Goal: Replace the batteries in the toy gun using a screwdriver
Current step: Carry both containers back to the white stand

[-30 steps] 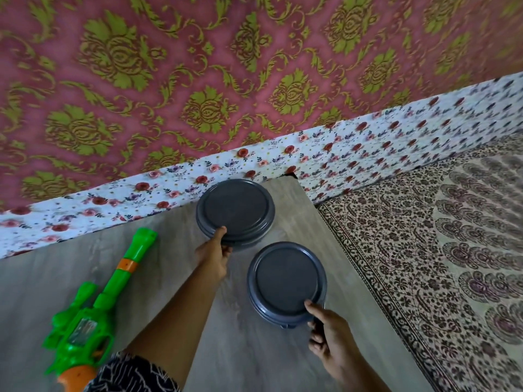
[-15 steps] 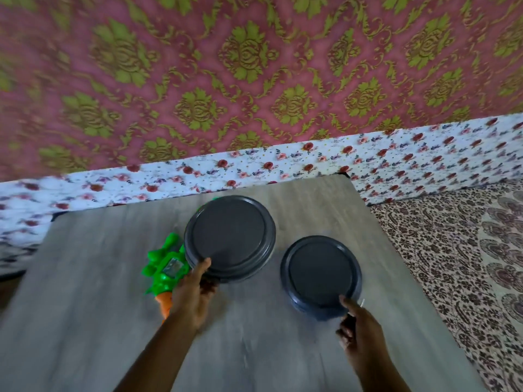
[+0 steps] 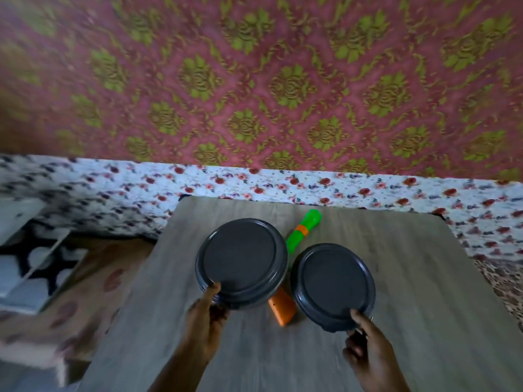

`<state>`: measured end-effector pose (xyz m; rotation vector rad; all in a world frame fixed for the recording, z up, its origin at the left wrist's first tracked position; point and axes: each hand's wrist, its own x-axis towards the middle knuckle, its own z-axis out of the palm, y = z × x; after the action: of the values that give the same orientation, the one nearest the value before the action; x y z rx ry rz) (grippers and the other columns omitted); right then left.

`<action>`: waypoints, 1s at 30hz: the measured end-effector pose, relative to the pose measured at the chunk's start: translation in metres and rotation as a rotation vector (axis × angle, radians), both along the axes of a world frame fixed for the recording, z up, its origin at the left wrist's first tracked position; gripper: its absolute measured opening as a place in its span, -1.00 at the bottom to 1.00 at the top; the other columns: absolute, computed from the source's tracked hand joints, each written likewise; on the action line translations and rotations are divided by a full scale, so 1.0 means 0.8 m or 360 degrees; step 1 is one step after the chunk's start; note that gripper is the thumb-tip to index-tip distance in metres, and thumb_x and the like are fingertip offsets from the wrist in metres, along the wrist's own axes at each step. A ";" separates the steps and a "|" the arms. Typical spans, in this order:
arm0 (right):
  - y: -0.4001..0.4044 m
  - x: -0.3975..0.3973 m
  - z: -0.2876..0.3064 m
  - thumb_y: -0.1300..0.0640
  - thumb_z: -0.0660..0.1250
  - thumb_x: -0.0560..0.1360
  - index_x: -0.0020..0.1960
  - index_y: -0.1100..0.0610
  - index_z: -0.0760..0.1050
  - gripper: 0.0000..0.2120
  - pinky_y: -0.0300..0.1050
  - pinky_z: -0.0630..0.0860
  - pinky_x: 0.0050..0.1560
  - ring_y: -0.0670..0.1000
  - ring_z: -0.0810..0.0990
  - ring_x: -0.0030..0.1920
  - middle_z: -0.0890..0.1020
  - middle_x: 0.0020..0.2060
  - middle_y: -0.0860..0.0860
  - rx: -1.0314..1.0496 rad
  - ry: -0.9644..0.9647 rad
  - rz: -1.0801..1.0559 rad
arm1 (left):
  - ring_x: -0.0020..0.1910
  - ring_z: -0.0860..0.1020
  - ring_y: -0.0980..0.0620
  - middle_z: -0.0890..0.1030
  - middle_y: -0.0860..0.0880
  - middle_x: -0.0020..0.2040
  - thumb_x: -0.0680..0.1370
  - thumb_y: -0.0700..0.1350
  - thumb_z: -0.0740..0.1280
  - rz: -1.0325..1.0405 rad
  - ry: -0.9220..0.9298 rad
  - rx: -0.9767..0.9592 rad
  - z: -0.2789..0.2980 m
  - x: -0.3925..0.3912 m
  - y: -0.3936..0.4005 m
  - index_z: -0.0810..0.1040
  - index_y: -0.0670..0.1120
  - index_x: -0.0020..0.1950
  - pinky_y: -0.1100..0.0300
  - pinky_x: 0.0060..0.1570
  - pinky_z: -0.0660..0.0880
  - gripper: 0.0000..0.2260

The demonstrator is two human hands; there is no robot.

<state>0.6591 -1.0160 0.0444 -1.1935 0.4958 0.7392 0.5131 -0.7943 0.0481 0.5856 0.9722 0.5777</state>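
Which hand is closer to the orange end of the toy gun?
Hard to call; perhaps the left hand, gripping the left container beside the orange end. The right hand grips the right container.

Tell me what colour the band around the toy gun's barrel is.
Orange: the band rings the green barrel of the toy gun, seen in the head view.

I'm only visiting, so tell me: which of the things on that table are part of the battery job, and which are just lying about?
For the job:
- toy gun, mostly hidden behind the containers
- left container, in the left hand grip
- right container, in the right hand grip; contents unseen

Lying about:
- table
- floral cloth
- patterned wall
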 end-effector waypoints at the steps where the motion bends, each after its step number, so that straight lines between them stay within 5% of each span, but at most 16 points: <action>1: 0.009 -0.004 0.001 0.13 0.34 0.46 -0.27 0.09 0.31 -0.77 -0.20 0.06 -0.52 -0.07 0.16 -0.64 0.15 -0.49 0.02 -0.0012 -0.0007 0.0070 | -0.56 0.48 0.14 0.48 -0.03 -0.54 0.55 -0.18 0.28 0.0069 -0.0027 -0.0009 -0.003 -0.013 0.002 0.48 -0.23 -0.12 0.32 -0.53 0.48 -0.88; 6: 0.044 -0.016 0.000 0.09 0.36 0.45 -0.28 0.15 0.34 -0.75 -0.20 0.06 -0.52 -0.07 0.17 -0.66 0.19 -0.46 0.03 -0.0027 0.0061 0.0338 | -0.30 0.64 0.09 0.69 -0.05 -0.30 0.57 -0.20 0.24 0.0284 -0.0157 -0.0019 0.004 -0.056 0.001 0.55 -0.22 -0.03 0.29 -0.36 0.58 -0.87; 13: 0.112 -0.047 -0.003 0.10 0.35 0.46 -0.26 0.14 0.38 -0.79 -0.30 0.08 -0.62 -0.09 0.15 -0.69 0.29 -0.59 0.01 -0.0058 0.0094 0.0580 | -0.43 0.59 0.13 0.63 -0.02 -0.39 0.57 -0.24 0.21 0.0578 -0.0071 -0.0048 0.005 -0.128 0.026 0.52 -0.12 -0.11 0.36 -0.48 0.52 -0.88; 18: 0.180 -0.096 0.004 0.15 0.36 0.43 -0.25 0.06 0.38 -0.84 -0.35 0.04 -0.63 -0.12 0.16 -0.69 0.24 -0.48 0.02 -0.0096 -0.0099 0.0756 | -0.18 0.56 0.06 0.62 -0.05 -0.10 0.56 -0.22 0.23 0.0753 -0.0093 -0.0058 0.001 -0.203 0.064 0.45 -0.09 0.23 0.34 -0.42 0.55 -0.76; 22: 0.236 -0.153 0.008 0.16 0.38 0.43 -0.20 0.10 0.43 -0.88 -0.28 0.07 -0.60 -0.08 0.20 -0.62 0.27 -0.44 0.04 -0.0120 -0.0142 0.0836 | -0.46 0.60 0.14 0.66 0.01 -0.40 0.57 -0.19 0.24 0.0801 -0.0080 -0.0128 -0.001 -0.265 0.107 0.51 -0.11 -0.04 0.35 -0.48 0.53 -0.93; 25: 0.288 -0.211 0.004 0.11 0.42 0.40 -0.19 0.19 0.44 -0.81 -0.15 0.08 -0.42 0.00 0.22 -0.46 0.30 -0.42 0.07 -0.0197 -0.0089 0.0874 | -0.38 0.57 0.05 0.64 -0.03 -0.41 0.56 -0.16 0.25 0.0780 -0.0091 -0.0138 0.001 -0.323 0.156 0.54 -0.14 -0.06 0.35 -0.48 0.51 -0.91; 30: 0.383 -0.323 0.005 0.10 0.37 0.46 -0.33 0.16 0.32 -0.71 -0.28 0.12 -0.67 -0.06 0.17 -0.71 0.24 -0.59 0.03 -0.0138 0.0065 0.0902 | -0.32 0.49 0.03 0.58 -0.08 -0.32 0.52 -0.20 0.30 0.0776 -0.0065 -0.0095 0.026 -0.435 0.239 0.55 -0.15 -0.06 0.24 -0.32 0.46 -0.94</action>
<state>0.4009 -0.7100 0.0481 -1.4203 0.2185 1.2360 0.1650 -0.6030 0.0685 0.2783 1.0956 0.9852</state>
